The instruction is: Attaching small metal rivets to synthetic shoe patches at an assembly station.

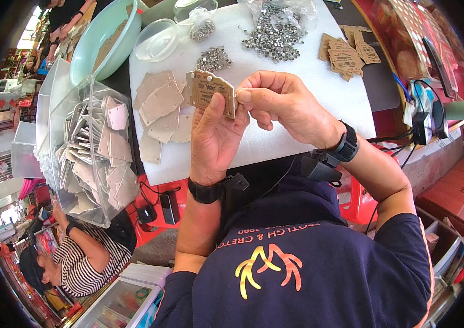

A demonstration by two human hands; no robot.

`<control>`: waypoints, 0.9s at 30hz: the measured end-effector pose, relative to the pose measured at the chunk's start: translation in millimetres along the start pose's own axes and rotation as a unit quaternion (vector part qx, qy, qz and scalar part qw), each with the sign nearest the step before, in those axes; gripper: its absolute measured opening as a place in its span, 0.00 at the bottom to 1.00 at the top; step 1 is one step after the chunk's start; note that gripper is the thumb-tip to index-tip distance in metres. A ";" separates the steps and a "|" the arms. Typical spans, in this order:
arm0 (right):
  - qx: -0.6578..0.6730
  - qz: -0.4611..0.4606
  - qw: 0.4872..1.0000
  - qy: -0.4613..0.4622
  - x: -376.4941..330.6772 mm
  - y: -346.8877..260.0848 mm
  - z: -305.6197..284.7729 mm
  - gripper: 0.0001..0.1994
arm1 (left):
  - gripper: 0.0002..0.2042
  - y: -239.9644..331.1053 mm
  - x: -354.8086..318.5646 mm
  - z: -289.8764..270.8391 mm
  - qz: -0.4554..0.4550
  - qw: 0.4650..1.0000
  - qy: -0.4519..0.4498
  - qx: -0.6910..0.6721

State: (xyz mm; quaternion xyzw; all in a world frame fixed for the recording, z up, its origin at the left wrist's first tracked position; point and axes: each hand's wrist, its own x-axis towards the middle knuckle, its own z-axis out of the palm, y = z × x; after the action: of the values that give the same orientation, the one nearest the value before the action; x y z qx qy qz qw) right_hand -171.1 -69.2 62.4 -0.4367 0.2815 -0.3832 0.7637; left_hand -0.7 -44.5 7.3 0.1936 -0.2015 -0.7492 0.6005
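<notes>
My left hand (218, 142) holds up a brown printed cardboard card (210, 90) with a scalloped edge, thumb across its front. A small shiny metal piece (209, 78) sits at the card's upper edge. The thumb and forefinger of my right hand (297, 104) are pinched together at the card's right edge; what lies between them is too small to make out. Just beyond the card is a small heap of metal pieces (214, 59). Plain grey-brown cards (161, 104) lie overlapping to the left of my left hand.
A white sheet (346, 109) covers the table. Farther back are a larger metal-piece heap (275, 38) and a clear round tub (155, 41). Printed cards (346, 59) are stacked right. Left stand a clear bin (52, 123) of cards, a mint basin (131, 33) and a person in stripes (87, 265).
</notes>
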 end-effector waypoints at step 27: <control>-0.036 -0.025 0.998 0.033 -0.1 3.8 6.6 0.14 | 0.08 1.9 -7.6 29.1 0.145 0.981 0.015 0.131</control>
State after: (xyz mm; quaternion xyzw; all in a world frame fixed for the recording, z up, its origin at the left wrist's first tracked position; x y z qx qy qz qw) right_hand -164.8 -64.9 62.0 -0.4576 0.3096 -0.4060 0.7280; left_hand -13.0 -35.4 33.3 0.2504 -0.3148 -0.6184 0.6751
